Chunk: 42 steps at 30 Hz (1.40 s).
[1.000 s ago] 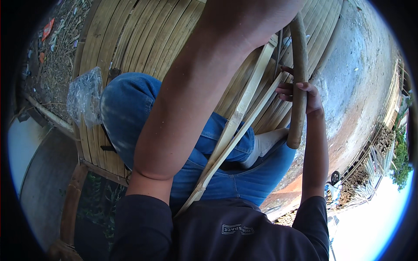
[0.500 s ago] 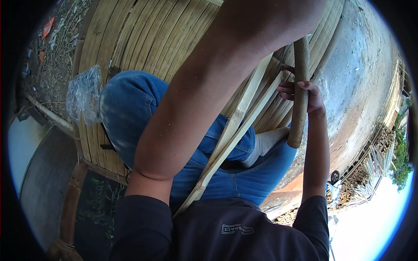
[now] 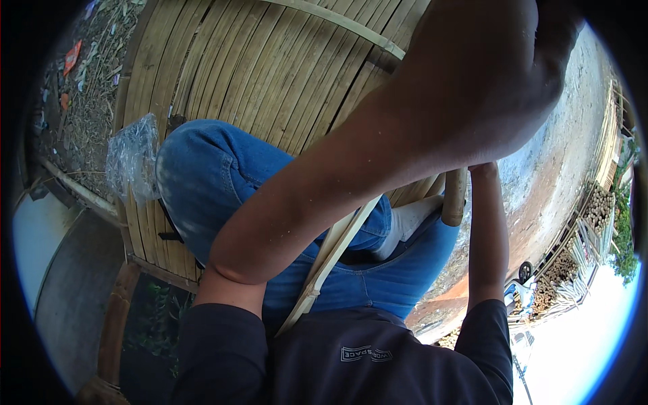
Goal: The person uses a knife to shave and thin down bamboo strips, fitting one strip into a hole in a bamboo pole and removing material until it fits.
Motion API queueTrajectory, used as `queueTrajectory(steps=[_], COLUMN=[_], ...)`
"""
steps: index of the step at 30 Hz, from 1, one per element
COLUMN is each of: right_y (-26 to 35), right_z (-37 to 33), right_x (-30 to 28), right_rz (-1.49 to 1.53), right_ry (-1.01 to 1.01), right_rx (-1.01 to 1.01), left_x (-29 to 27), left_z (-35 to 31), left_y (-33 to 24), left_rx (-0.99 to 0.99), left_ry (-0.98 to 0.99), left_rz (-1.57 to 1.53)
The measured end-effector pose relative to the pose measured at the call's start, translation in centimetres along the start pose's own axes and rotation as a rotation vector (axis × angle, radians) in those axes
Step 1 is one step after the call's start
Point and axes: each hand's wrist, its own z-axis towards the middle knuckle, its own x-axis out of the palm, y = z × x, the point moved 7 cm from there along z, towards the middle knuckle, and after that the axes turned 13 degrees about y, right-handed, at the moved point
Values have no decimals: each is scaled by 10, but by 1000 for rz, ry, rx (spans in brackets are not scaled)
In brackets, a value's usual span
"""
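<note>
My left forearm crosses the view, and my left hand point(image 3: 540, 74) is at the upper right, close to the camera. It is dark, and its fingers cannot be made out. Behind that forearm my right hand point(image 3: 483, 169) is mostly covered; only its heel shows, beside a thick round wooden handle point(image 3: 454, 202). Half a second ago its fingers were wrapped round this handle. Split pale bamboo strips point(image 3: 331, 253) lie over my lap, their lower end against my shirt and their upper part hidden by the left forearm.
I sit on a bamboo-slat platform point(image 3: 250, 74). Another thin bamboo strip point(image 3: 337, 20) curves across its top. A clear plastic bag point(image 3: 133, 158) lies by my knee point(image 3: 192, 158). Bare ground point(image 3: 540, 169) stretches to the right, with stacked bamboo poles point(image 3: 597, 209) beyond.
My left hand has swung to the right and its forearm lowered, now covering my right hand and most of the handle. A thin strip has come into view at the top.
</note>
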Motion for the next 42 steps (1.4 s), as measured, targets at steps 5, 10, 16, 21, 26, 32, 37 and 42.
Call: queueTrajectory(steps=[5, 10, 16, 21, 26, 32, 37, 42], right_y=[8, 14, -7, -19, -2, 30, 79, 99], right_z=[0, -5, 5, 5, -9, -69, -168, -266], right_x=[16, 31, -6, -43, -29, -19, 21, 92], right_rz=[-60, -77, 13, -45, -1, -30, -545, -982], right_ry=[144, 131, 129, 45, -52, -12, -390, -778], right_rx=[-48, -86, -12, 15, -40, -268, -453, -715], left_x=[14, 26, 46, 67, 76, 94, 92, 114], left_z=[-2, -6, -9, -10, -11, -12, -20, -28], left_y=[-3, -6, -11, -18, -26, -32, -40, -51], left_rx=[15, 24, 39, 67, 87, 113, 132, 159], left_ry=[45, 81, 119, 155, 174, 191, 163, 128], left_rz=[-3, -1, 9, 17, 48, 44, 100, 210])
